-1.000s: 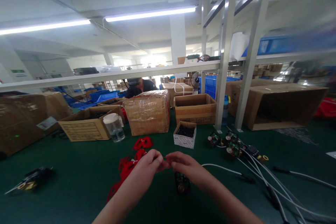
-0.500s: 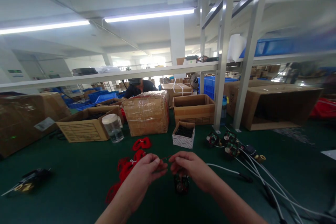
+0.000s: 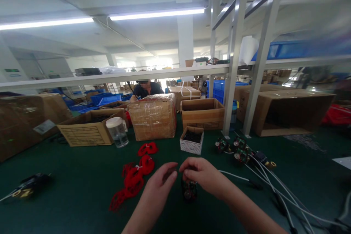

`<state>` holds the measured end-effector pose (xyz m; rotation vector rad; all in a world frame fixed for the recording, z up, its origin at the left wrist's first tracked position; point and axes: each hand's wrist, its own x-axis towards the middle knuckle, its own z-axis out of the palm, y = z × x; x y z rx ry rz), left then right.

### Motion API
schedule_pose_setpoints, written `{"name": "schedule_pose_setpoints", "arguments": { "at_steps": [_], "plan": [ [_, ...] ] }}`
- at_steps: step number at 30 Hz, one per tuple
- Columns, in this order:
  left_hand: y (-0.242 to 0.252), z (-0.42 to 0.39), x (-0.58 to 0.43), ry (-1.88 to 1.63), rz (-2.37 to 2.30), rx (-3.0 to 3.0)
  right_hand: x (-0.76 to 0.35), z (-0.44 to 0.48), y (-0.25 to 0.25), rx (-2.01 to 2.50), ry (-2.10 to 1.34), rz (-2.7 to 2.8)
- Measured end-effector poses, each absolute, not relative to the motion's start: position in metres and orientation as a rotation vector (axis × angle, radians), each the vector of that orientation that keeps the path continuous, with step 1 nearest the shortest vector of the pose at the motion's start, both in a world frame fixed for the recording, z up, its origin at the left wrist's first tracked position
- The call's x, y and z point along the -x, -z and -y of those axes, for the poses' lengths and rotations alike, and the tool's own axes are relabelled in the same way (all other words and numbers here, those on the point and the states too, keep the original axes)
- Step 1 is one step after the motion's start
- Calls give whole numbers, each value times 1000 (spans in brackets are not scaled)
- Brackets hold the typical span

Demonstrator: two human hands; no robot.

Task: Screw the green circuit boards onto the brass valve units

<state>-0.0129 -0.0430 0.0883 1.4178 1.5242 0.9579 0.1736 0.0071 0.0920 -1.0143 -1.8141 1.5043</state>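
Observation:
My left hand (image 3: 161, 184) is raised over the green table, thumb and fingers apart, with nothing visible between them. Just to its right, my right hand (image 3: 199, 173) has its thumb and fingers drawn together; whatever it may hold is too small or hidden to name. Partly under the right hand lies a small black round device with a circuit board (image 3: 189, 191). Bundles of red wire (image 3: 134, 181) rest to the left of my left hand. A small white box of black parts (image 3: 192, 140) stands beyond the hands.
More circuit-board devices (image 3: 241, 153) with white cables lie at the right. A water jug (image 3: 117, 132), a taped carton (image 3: 152, 117) and open cartons (image 3: 203, 117) line the back, below a shelf (image 3: 164, 75). A person sits behind. A black-and-brass part (image 3: 27, 186) lies far left.
My left hand has moved slightly right and down, its fingers parting from the thin red wire that was between both hands. My right hand has barely moved.

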Motion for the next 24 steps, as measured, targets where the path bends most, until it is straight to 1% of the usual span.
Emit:
{"name": "schedule_pose_setpoints", "arguments": {
  "at_steps": [4,9,18,24],
  "plan": [
    [-84,40,6,-993,-1486,-1473,-178,-2,-94,980,-1472,1903],
    [-77,40,0,-939,-1439,-1427,-184,2,-89,1038,-1330,1975],
    [-56,54,-8,-911,-1505,-1579,-191,19,-70,999,-1386,1945],
    [-41,59,-7,-869,-1462,-1484,-197,27,-57,1009,-1243,2000]
  ]
}}
